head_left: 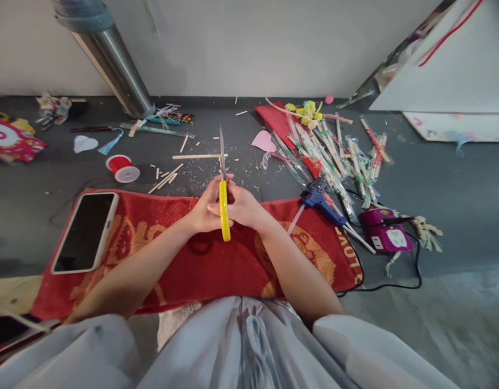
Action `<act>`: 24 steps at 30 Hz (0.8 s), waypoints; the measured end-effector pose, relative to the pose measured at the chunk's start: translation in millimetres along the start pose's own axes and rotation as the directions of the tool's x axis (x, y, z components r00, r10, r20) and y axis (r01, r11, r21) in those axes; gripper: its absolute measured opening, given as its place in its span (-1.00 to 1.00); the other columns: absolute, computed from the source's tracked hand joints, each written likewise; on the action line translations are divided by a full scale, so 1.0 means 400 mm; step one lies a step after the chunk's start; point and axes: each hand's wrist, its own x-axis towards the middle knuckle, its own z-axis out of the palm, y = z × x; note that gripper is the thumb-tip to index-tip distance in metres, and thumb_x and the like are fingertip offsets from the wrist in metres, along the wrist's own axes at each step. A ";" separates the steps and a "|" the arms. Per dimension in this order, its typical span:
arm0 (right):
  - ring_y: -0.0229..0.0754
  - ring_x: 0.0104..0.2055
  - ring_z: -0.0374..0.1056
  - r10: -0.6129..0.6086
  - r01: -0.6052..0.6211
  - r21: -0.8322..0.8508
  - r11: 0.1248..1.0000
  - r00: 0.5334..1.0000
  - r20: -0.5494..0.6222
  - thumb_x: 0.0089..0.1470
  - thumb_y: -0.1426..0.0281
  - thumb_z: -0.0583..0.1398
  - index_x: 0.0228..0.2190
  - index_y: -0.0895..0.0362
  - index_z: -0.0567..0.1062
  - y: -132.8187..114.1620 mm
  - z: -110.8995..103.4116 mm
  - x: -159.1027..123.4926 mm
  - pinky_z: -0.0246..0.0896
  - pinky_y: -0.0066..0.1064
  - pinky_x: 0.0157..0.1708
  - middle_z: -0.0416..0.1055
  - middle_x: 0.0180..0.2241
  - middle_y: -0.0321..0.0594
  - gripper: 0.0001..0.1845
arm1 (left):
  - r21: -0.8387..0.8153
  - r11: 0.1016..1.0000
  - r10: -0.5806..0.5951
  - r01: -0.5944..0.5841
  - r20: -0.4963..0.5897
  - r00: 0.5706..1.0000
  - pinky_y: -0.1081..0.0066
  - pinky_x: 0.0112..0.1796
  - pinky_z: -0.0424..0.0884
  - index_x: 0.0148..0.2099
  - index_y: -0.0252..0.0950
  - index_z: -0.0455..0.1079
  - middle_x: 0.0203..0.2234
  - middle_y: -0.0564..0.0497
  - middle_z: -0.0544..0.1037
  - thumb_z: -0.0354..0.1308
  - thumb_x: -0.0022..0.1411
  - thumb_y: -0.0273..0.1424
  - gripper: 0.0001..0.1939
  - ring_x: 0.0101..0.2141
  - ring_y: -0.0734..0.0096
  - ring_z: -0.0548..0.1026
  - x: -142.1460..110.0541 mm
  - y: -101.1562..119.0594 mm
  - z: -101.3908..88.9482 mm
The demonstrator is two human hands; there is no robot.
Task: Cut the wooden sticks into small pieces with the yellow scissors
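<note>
A pair of scissors point(224, 210) with a yellow handle is held up, seen nearly edge-on, with the blades pointing away from me. My right hand point(246, 208) is closed around the handle. Close against it on the other side, my left hand point(207, 208) has its fingers curled near the base of the blades; what it pinches, if anything, is hidden. Beyond the blades a thin wooden stick point(193, 156) lies on the dark table among crumbs and short cut pieces. Several more cut sticks point(166, 179) lie to the left.
A red towel point(180, 265) lies under my forearms, with a phone point(86, 232) on its left. A red ribbon spool point(123, 168) and a steel flask point(122, 70) stand farther left. To the right are a blue glue gun point(322, 205), wrapped chopsticks point(326, 151), a purple box point(385, 231) and a black cord.
</note>
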 end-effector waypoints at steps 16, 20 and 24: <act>-0.16 -0.29 0.38 0.011 -0.012 -0.037 0.999 1.000 -0.024 -0.17 0.19 0.34 -0.39 0.13 0.39 0.002 0.002 0.001 0.35 -0.23 -0.22 0.44 -0.30 -0.21 -0.64 | 0.043 0.999 0.023 -0.022 -0.027 0.999 0.11 -0.06 0.53 0.26 0.03 0.10 -0.01 -0.03 0.42 0.32 -0.10 -0.17 -0.14 -0.09 0.17 0.49 0.001 -0.009 0.004; -0.13 -0.26 0.40 0.022 -0.022 0.010 1.000 0.999 -0.035 -0.14 0.20 0.34 -0.37 0.13 0.38 -0.002 0.009 0.001 0.35 -0.23 -0.22 0.45 -0.29 -0.20 -0.65 | 0.029 0.999 0.034 -0.033 -0.036 0.999 0.11 -0.06 0.53 0.29 0.03 0.07 -0.03 -0.02 0.44 0.29 -0.06 -0.17 -0.15 -0.15 0.22 0.52 0.004 -0.009 0.011; -0.11 -0.24 0.41 0.048 -0.047 0.034 0.998 0.998 -0.028 -0.15 0.20 0.35 -0.34 0.12 0.37 -0.006 0.012 -0.002 0.36 -0.20 -0.18 0.46 -0.28 -0.18 -0.62 | -0.011 1.000 0.016 -0.016 -0.042 0.999 0.16 -0.12 0.56 0.29 0.06 0.07 0.04 -0.05 0.43 0.34 -0.06 -0.17 -0.12 -0.14 0.22 0.54 0.004 -0.014 0.014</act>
